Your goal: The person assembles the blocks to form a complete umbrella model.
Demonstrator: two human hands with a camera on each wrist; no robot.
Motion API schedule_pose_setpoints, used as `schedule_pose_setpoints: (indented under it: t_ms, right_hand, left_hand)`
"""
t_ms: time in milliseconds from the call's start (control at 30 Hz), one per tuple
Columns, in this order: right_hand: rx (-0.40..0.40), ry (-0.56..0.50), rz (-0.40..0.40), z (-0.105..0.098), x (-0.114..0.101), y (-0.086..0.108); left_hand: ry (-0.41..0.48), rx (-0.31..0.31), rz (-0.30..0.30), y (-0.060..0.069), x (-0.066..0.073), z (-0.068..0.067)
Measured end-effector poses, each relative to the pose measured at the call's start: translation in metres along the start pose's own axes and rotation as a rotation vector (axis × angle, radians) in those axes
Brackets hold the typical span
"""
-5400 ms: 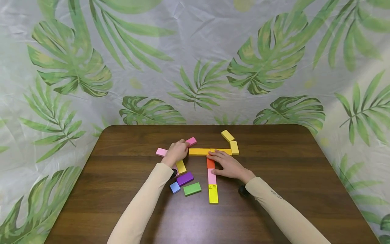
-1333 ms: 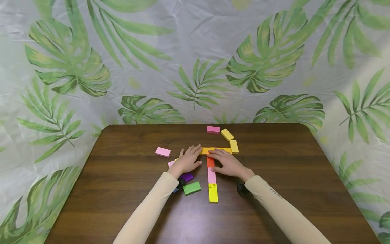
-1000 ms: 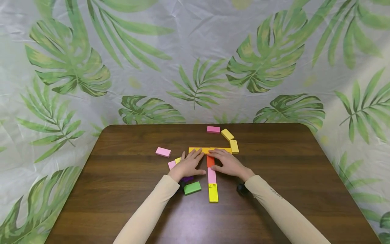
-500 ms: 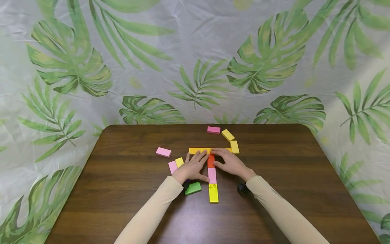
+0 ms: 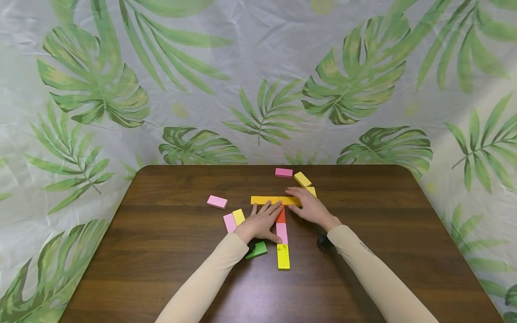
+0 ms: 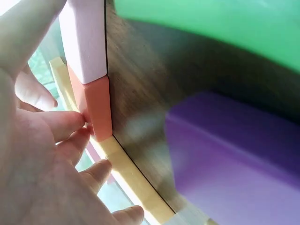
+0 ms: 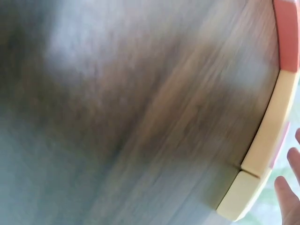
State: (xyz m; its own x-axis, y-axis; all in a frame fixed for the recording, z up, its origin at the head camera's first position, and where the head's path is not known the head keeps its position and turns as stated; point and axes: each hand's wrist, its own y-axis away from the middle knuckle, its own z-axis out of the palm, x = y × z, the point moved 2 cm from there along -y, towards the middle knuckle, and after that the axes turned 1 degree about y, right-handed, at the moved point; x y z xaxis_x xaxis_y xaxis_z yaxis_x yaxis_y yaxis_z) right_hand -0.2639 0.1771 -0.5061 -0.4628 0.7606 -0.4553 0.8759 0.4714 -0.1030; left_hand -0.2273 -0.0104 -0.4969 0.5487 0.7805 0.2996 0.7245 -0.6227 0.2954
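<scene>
Two orange blocks (image 5: 264, 200) lie end to end in a row. From their middle a red block (image 5: 281, 217), a light pink block (image 5: 282, 233) and a bright yellow block (image 5: 283, 257) run toward the front. My left hand (image 5: 260, 224) spreads over this column, its fingertips at the red and orange blocks in the left wrist view and its thumb by the light pink one. My right hand (image 5: 312, 207) has loosely extended fingers over the right orange block, holding nothing. It partly covers a pale yellow block (image 5: 311, 190) at the row's end.
Farther back lie another pale yellow block (image 5: 302, 179) and a dark pink block (image 5: 284, 172). To the left are a light pink block (image 5: 217, 202) and a pink-and-yellow pair (image 5: 238, 216). A green block (image 5: 257, 250) and a purple block (image 6: 225, 145) lie beneath my left wrist.
The dark pink block has moved from beside my left hand to the back. My left hand has slid right and nearer along the column. My right hand has shifted right, off the red block.
</scene>
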Motion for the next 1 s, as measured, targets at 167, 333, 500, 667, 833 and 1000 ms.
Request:
schedule_pose_setpoints:
  t_ms: [167, 333, 500, 667, 833, 1000]
  right_hand:
    - [0.017, 0.030, 0.024, -0.002, 0.007, -0.005]
    - [0.019, 0.052, 0.040, -0.004, 0.012, -0.011]
    - [0.038, 0.057, 0.032, -0.007, 0.014, -0.016]
    - [0.013, 0.083, 0.041, -0.008, 0.018, -0.021]
    - [-0.024, 0.136, 0.037, -0.009, 0.018, -0.025]
    - [-0.082, 0.197, 0.065, -0.011, 0.015, -0.031]
  left_hand:
    - [0.005, -0.004, -0.007, -0.002, -0.001, 0.001]
    - [0.002, -0.017, -0.020, -0.003, -0.001, 0.000]
    - [0.003, -0.025, -0.021, -0.001, 0.000, -0.002]
    - [0.007, -0.027, -0.016, 0.000, 0.001, -0.003]
    - [0.011, -0.029, -0.022, 0.001, 0.001, -0.004]
    - [0.007, -0.031, -0.030, 0.001, 0.003, -0.006]
